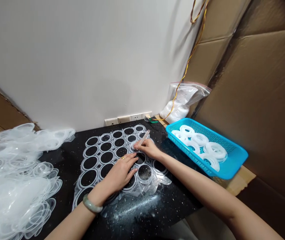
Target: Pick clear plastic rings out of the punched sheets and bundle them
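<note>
A translucent sheet of joined rings (99, 155) lies flat on the black tabletop, with rows of round holes showing the dark surface through them. My left hand (119, 173) rests on the sheet with its fingers stretched out and slightly apart; a ring is on one finger and a bangle on the wrist. My right hand (147, 148) is closed around a slim, clear, pen-like stick (145, 136), which slants up to the right. The stick's lower end is hidden by the fingers, close to one of the rings. Both hands are almost touching.
To the right stands a blue basket (234, 154) with several loose white rings (199, 139). A heap of translucent sheets (19, 186) covers the left side. Behind are wall sockets (136, 117), a yellow-brown wire (187, 63) and a plastic bag (176, 110). Cardboard (264, 100) borders the right.
</note>
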Demonstrator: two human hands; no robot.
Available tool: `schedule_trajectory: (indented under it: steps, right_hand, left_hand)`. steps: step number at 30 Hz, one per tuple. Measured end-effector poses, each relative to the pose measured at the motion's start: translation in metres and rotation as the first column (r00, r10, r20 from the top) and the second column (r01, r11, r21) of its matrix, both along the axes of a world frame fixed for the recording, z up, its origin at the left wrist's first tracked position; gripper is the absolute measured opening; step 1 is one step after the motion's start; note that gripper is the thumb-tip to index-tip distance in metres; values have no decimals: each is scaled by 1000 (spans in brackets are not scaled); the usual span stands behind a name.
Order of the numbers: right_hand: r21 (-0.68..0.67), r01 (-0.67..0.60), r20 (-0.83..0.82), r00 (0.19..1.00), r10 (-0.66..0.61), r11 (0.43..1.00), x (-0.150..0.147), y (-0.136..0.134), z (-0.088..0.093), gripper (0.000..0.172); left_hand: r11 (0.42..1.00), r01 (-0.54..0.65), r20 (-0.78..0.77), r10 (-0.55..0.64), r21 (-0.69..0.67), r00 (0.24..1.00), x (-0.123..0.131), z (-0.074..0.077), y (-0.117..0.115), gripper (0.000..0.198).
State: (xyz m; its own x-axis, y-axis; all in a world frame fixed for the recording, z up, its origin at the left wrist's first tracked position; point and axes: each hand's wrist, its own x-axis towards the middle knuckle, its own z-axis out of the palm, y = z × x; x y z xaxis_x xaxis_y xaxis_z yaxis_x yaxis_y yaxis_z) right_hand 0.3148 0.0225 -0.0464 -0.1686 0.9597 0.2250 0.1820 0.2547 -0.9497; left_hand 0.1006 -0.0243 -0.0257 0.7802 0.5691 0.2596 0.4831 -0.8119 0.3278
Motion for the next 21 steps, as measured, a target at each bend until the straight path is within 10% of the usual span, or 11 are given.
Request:
schedule_trajectory:
  steps: [11,18,21]
  right_hand:
    - [205,-31,231,973,-17,978,-2,-12,11,17]
    - [387,-145,730,652,-207,910,-6,-3,30,17]
    - [440,20,655,676,-336,898,0,20,38,21]
  left_hand:
    - [1000,-1,9,1,12,1000,2,0,0,37]
    - [1000,9,8,-9,7,1000,2,5,-2,37]
    - [1000,2,-1,-2,-9,1000,2,7,-3,37]
